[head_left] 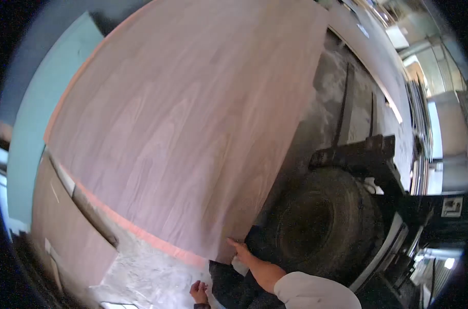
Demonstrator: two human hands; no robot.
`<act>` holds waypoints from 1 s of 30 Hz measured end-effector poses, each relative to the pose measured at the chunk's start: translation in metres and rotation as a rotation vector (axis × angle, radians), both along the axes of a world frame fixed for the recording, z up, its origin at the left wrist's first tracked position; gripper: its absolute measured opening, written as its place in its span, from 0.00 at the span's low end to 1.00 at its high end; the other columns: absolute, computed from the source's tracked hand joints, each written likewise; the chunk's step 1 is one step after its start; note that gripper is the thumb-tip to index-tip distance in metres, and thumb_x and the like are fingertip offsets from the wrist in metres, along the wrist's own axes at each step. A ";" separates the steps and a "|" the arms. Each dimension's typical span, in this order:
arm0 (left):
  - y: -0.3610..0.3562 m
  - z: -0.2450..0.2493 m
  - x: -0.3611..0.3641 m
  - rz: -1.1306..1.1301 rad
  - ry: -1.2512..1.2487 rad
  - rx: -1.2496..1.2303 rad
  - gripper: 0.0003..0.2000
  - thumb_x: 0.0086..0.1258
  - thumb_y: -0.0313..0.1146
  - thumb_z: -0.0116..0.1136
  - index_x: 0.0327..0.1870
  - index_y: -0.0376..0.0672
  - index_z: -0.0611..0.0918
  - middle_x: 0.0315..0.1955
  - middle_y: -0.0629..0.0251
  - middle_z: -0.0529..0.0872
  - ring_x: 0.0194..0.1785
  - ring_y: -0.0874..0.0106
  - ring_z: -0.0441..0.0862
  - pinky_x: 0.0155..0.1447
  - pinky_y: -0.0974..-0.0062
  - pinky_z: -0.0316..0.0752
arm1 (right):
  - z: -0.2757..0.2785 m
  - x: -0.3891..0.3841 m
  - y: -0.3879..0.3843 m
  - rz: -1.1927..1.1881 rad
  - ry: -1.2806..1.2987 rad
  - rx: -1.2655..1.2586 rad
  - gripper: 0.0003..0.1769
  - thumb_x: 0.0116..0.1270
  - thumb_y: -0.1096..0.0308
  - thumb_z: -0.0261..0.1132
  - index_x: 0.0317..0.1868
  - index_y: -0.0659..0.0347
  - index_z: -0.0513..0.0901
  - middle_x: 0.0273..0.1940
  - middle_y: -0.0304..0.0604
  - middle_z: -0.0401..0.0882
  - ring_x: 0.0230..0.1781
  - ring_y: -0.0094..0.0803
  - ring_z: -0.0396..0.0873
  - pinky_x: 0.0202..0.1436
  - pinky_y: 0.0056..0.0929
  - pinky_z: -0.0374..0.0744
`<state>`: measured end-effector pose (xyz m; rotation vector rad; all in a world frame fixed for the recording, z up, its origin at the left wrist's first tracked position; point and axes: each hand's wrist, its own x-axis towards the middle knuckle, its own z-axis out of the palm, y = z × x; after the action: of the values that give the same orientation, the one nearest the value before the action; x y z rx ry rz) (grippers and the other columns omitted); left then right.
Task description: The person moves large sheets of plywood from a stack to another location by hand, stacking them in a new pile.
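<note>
A large wood-grain sheet (182,123), like plywood or veneered board, fills the middle of the head view, with a pink-orange edge along its left and lower sides. My right hand (238,248) is at the sheet's near right corner, its fingers closed on the edge and a finger or thumb lying on the face. Just below the near edge, apart from the sheet, my left hand (198,291) hangs with loosely curled fingers. I see nothing in it. Dark trousers (227,283) show between my hands.
Right of the sheet is a big dark tyre (316,221) with a dark metal frame (357,154) ahead of it. At left lie a pale green panel (43,118) and a brown board (69,221). Another long sheet (373,51) and stacked boards (419,118) are at far right.
</note>
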<state>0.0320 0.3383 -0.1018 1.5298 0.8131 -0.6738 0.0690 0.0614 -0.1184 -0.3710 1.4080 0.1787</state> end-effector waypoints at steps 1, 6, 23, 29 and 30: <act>-0.002 -0.003 0.011 -0.078 0.030 0.026 0.14 0.51 0.28 0.58 0.37 0.30 0.73 0.22 0.59 0.78 0.21 0.70 0.76 0.24 0.78 0.73 | -0.011 -0.009 0.004 -0.054 -0.077 -0.037 0.32 0.43 0.65 0.68 0.52 0.56 0.67 0.51 0.39 0.66 0.51 0.35 0.65 0.52 0.36 0.65; -0.020 -0.011 0.064 -0.286 -0.007 0.066 0.10 0.54 0.27 0.53 0.36 0.31 0.73 0.22 0.60 0.78 0.22 0.74 0.76 0.25 0.82 0.71 | -0.022 -0.018 -0.004 0.007 0.035 -0.054 0.36 0.42 0.62 0.70 0.52 0.63 0.65 0.49 0.44 0.67 0.50 0.38 0.65 0.50 0.35 0.66; -0.016 0.021 0.262 0.260 0.021 -0.190 0.44 0.42 0.67 0.47 0.54 0.38 0.62 0.51 0.57 0.64 0.53 0.61 0.61 0.56 0.61 0.55 | 0.195 -0.097 -0.058 -0.059 -0.184 -0.035 0.32 0.45 0.59 0.68 0.50 0.64 0.68 0.50 0.42 0.67 0.48 0.34 0.67 0.51 0.30 0.66; -0.065 0.041 0.316 0.245 -0.169 -0.521 0.35 0.51 0.58 0.47 0.55 0.40 0.64 0.52 0.60 0.65 0.53 0.64 0.63 0.57 0.68 0.57 | 0.297 -0.101 -0.110 0.120 -0.117 -0.172 0.30 0.48 0.58 0.66 0.49 0.65 0.69 0.50 0.44 0.66 0.51 0.33 0.65 0.52 0.30 0.65; -0.064 0.029 0.325 0.068 -0.261 -0.491 0.31 0.54 0.55 0.46 0.55 0.41 0.64 0.53 0.60 0.66 0.53 0.64 0.63 0.57 0.69 0.57 | 0.320 -0.096 -0.118 0.195 -0.055 -0.187 0.30 0.48 0.58 0.66 0.49 0.67 0.69 0.51 0.45 0.65 0.52 0.34 0.63 0.53 0.31 0.64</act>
<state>0.3574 0.2744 -0.0728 1.1079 0.4556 -0.5583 -0.0267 -0.0563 0.2016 -0.6642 1.3377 0.1949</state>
